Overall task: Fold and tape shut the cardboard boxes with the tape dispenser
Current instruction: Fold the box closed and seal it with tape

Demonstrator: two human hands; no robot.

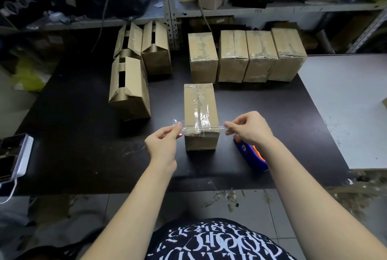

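Cardboard box, print unreadable; left hand and right hand fingers pinch ends of tape strip.

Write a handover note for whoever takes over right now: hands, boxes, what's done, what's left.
Left hand pinches one end of a clear tape strip, right hand the other, stretched over the near end of the centre box, whose top seam is already taped.
Tape dispenser lies on the table by the right wrist.
Done: four taped boxes, back right.
Left: press this strip down, then fold and tape three open boxes, back left.
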